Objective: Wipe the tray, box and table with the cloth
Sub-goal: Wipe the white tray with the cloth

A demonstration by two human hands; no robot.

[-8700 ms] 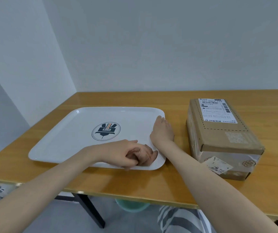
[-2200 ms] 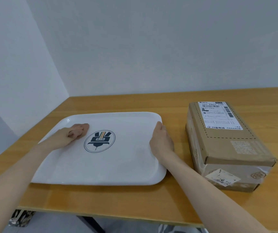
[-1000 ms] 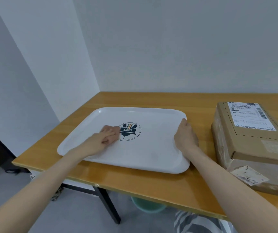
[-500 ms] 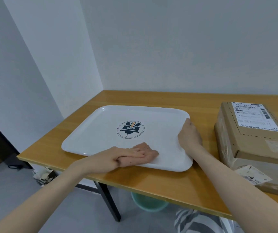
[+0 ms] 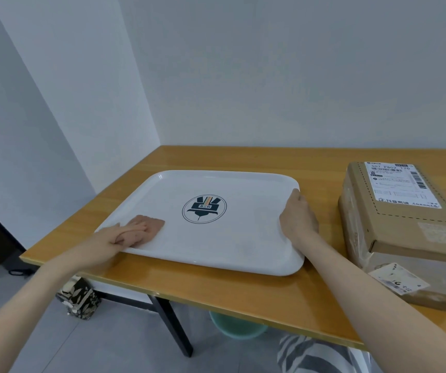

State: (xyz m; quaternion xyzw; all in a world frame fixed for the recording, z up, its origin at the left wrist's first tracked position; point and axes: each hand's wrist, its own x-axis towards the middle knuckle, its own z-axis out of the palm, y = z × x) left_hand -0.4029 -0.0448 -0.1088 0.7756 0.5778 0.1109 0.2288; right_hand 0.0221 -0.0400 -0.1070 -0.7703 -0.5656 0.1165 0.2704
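On the wooden table (image 5: 243,300), a white tray (image 5: 230,246) lies flat near the left front corner, its long side roughly parallel to the front edge. A round dark logo (image 5: 204,209) is printed at the centre of the tray.

The left hand (image 5: 119,235) rests on the tray's near left part. Its fingers are curled round a bunched pinkish-brown cloth (image 5: 153,224) and press it against the tray surface. The free end of the cloth projects beyond the fingertips towards the logo but stays apart from it.

The right hand (image 5: 297,219) lies palm down on the tray's right rim. Its fingers are extended along the rim towards the far right corner, and nothing is clasped in them.

A sealed cardboard box (image 5: 410,227) stands on the table to the right of the tray, near it but not touching. A white shipping label (image 5: 399,184) covers part of its top, and a smaller sticker (image 5: 399,281) is attached to its near face.

Beneath the table are a black table leg (image 5: 173,327), a pale green bin (image 5: 236,325) and a dark patterned bag (image 5: 79,298) on the grey floor.
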